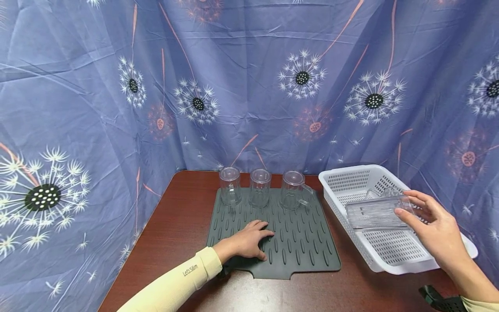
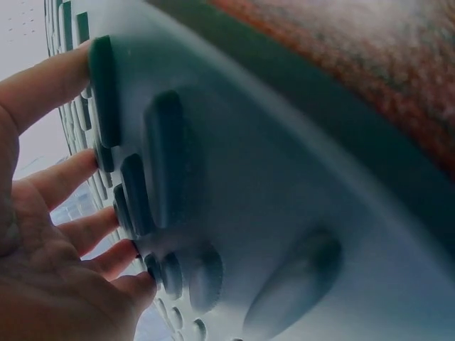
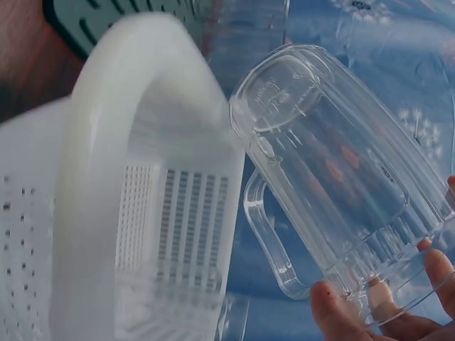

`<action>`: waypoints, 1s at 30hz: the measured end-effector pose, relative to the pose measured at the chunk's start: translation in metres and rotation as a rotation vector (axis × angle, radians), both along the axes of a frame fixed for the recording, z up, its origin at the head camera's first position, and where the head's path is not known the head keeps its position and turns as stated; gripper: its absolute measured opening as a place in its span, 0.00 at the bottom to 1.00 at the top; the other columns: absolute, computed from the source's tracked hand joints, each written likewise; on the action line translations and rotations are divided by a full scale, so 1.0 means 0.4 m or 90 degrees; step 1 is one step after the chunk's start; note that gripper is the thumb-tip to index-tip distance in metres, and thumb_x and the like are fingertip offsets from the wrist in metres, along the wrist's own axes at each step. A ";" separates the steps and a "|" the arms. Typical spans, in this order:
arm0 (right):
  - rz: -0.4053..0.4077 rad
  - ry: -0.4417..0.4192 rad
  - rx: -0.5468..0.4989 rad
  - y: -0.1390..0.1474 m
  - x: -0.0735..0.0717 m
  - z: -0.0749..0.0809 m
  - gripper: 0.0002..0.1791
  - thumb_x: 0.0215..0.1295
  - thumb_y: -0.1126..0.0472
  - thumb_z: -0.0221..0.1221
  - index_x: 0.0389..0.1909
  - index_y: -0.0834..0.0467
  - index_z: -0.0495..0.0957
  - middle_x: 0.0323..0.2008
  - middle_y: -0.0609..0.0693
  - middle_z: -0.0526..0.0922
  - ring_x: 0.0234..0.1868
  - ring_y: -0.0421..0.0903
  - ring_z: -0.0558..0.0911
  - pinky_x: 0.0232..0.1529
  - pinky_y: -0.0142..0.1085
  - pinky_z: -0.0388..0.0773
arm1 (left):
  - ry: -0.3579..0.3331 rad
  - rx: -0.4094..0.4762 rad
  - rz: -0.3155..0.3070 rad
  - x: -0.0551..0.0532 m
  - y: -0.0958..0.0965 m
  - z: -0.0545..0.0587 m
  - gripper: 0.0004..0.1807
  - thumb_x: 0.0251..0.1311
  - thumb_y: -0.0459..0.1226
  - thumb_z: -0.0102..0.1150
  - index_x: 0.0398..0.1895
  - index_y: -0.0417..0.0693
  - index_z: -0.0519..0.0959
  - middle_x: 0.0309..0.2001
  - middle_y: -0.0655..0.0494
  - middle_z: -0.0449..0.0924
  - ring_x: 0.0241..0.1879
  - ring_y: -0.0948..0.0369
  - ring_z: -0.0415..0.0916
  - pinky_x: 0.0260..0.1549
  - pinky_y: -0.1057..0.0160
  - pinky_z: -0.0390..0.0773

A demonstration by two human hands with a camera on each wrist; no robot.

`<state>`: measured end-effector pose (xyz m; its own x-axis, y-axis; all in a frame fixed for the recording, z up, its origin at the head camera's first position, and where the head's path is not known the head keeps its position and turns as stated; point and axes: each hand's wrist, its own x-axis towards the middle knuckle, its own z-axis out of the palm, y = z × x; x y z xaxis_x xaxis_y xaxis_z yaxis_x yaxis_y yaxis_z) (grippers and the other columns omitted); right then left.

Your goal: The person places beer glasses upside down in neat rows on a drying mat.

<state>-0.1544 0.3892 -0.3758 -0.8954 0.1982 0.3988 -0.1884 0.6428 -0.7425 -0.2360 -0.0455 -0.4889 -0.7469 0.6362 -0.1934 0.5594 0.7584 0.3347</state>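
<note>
My right hand point(image 1: 440, 225) grips a clear glass mug point(image 1: 374, 213) near one end and holds it tilted on its side above the white basket point(image 1: 352, 238). In the right wrist view, fingertips point(image 3: 330, 309) press the mug's rim end, and its handle point(image 3: 266, 234) points toward the basket. My left hand point(image 1: 249, 240), fingers spread, rests on the dark green ridged mat point(image 1: 288, 260). Along the mat's far edge stand three clear mugs, base up: a left one point(image 1: 230, 186), a middle one point(image 1: 260, 188) and a right one point(image 1: 291, 190) with its handle showing.
More clear glassware point(image 1: 390, 192) lies in the basket's far part, partly hidden behind the held mug. The basket stands right of the mat on a reddish-brown table point(image 1: 167, 221). A blue dandelion-print curtain point(image 1: 249, 86) hangs behind and at both sides.
</note>
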 end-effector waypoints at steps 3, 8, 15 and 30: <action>0.010 0.002 -0.009 -0.019 0.001 -0.001 0.31 0.66 0.61 0.67 0.69 0.50 0.72 0.49 0.21 0.76 0.45 0.15 0.74 0.38 0.13 0.70 | -0.004 -0.001 0.001 -0.001 0.000 -0.004 0.39 0.56 0.51 0.73 0.72 0.63 0.70 0.79 0.55 0.55 0.79 0.53 0.49 0.71 0.49 0.62; 0.028 -0.007 -0.014 -0.046 0.000 -0.005 0.30 0.67 0.60 0.65 0.70 0.50 0.71 0.49 0.22 0.76 0.45 0.19 0.75 0.39 0.14 0.70 | 0.001 0.001 0.005 -0.001 0.000 -0.007 0.39 0.55 0.51 0.74 0.72 0.64 0.71 0.78 0.55 0.56 0.78 0.53 0.49 0.71 0.49 0.63; 0.050 0.003 -0.045 -0.082 0.002 -0.021 0.29 0.68 0.64 0.64 0.69 0.49 0.72 0.49 0.24 0.78 0.46 0.21 0.77 0.40 0.16 0.73 | -0.003 0.008 0.008 0.000 0.001 -0.007 0.39 0.55 0.51 0.74 0.71 0.64 0.71 0.78 0.55 0.56 0.79 0.54 0.49 0.71 0.49 0.63; 0.085 -0.042 -0.087 -0.157 0.001 -0.049 0.29 0.71 0.61 0.62 0.71 0.48 0.69 0.50 0.26 0.77 0.47 0.22 0.79 0.41 0.19 0.75 | 0.002 0.018 0.013 0.007 0.002 -0.006 0.39 0.54 0.50 0.75 0.71 0.63 0.72 0.78 0.54 0.57 0.78 0.53 0.49 0.70 0.49 0.63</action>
